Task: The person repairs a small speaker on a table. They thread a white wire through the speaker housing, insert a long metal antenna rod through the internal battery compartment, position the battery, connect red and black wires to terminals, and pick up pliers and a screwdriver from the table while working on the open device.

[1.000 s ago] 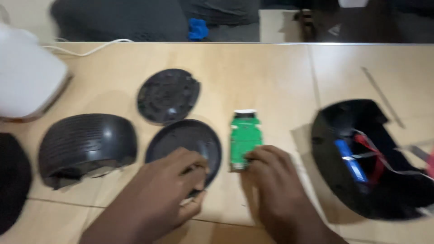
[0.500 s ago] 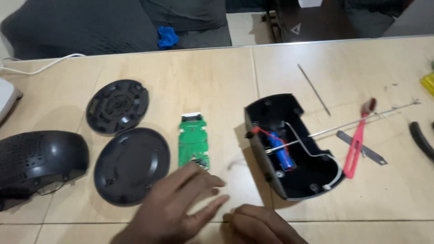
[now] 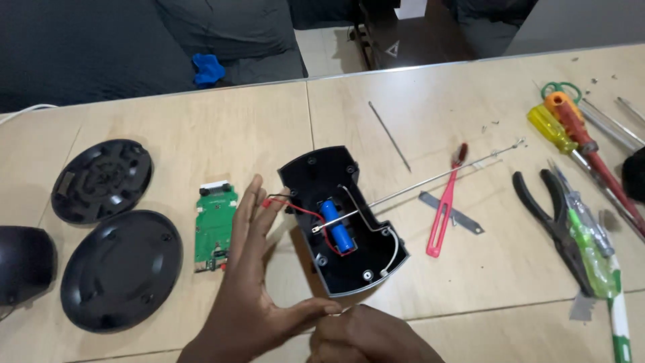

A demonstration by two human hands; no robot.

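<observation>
You have no packages, labels or screens in view. One small pale triangular mark (image 3: 392,48) shows on dark furniture beyond the worktop (image 3: 470,87), too small to make out.

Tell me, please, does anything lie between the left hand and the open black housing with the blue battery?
Nothing visible does. The left hand stands open just left of the black housing, its fingertips by the red wire; the green circuit board lies on the hand's other side.

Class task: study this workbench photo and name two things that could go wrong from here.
The left hand hovers beside thin red and black wires that run to the blue cylindrical battery in the open black plastic housing; a bump might tear them. The bare green circuit board lies unprotected beside that hand and could be knocked or scratched.
</observation>
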